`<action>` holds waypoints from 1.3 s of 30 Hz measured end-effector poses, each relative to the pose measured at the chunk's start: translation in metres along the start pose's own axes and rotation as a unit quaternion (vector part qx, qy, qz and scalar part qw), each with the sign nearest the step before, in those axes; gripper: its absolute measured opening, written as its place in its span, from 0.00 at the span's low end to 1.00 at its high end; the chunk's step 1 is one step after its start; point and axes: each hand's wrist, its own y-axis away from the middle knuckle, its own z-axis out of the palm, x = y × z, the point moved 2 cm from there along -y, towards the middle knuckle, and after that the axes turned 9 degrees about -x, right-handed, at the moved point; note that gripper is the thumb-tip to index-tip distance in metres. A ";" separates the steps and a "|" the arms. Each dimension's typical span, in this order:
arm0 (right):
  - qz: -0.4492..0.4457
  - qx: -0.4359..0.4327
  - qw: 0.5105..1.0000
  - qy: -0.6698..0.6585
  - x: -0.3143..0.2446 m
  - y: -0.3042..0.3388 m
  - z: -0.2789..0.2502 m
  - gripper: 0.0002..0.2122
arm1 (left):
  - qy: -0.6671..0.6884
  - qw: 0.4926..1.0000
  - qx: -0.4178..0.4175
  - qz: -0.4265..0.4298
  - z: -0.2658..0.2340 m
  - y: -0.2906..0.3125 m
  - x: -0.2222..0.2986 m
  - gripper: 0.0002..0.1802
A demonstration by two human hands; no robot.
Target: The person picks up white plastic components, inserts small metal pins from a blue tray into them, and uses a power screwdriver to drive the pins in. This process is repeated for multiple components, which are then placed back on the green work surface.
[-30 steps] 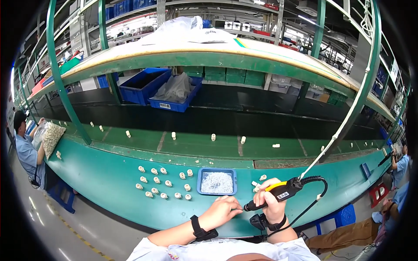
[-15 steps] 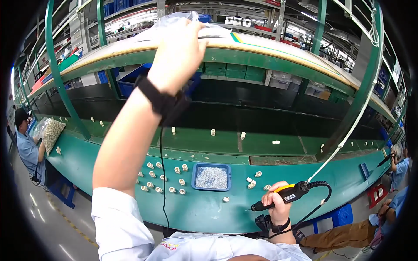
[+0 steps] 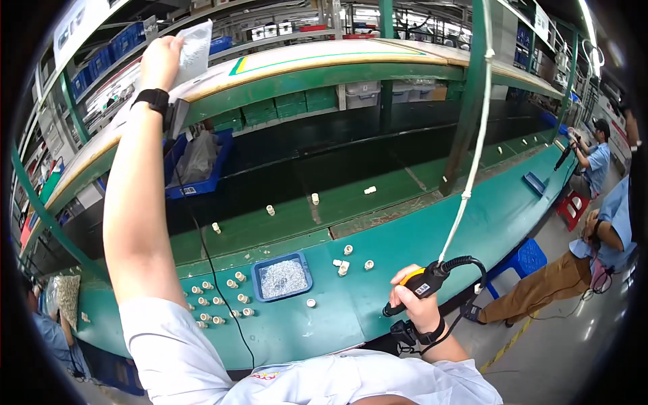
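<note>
High at the upper left, above the shelf, my left hand (image 3: 160, 66) pinches a clear plastic bag (image 3: 194, 52) with small greyish contents. My right hand (image 3: 413, 307) is wrapped round a black and yellow electric screwdriver (image 3: 432, 278), its tip pointing left over the bench. A white cord runs up from the tool. Between my arms, a blue tray (image 3: 258, 297) of small silvery pieces (image 3: 283, 277) sits on the green bench. Several cream fittings (image 3: 219, 301) stand left of the tray. More fittings (image 3: 343, 268) stand to its right, and a lone one (image 3: 311, 303) is near its front.
A long shelf (image 3: 324, 66) with a green front spans the bench. Beneath it, cream parts stand along a dark green strip (image 3: 290, 217), and a blue bin (image 3: 192, 189) holds plastic bags. A black cable (image 3: 214, 273) crosses the bench. Co-workers (image 3: 597, 158) are at both ends.
My left hand has lifted the bag off the shelf and moved left with it. The view has turned right. My right hand keeps its hold on the screwdriver.
</note>
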 end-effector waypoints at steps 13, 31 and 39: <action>0.017 -0.045 0.997 -0.052 -0.007 0.010 -0.013 0.05 | 0.527 0.715 -0.448 0.101 0.035 0.137 0.348 0.12; 0.053 0.013 0.998 -0.010 0.021 0.021 -0.026 0.08 | 0.562 0.559 -0.596 -0.131 0.327 0.424 0.514 0.06; 0.050 0.020 0.999 0.002 0.017 0.020 -0.022 0.08 | 0.443 0.553 -0.692 -0.139 0.308 0.456 0.510 0.13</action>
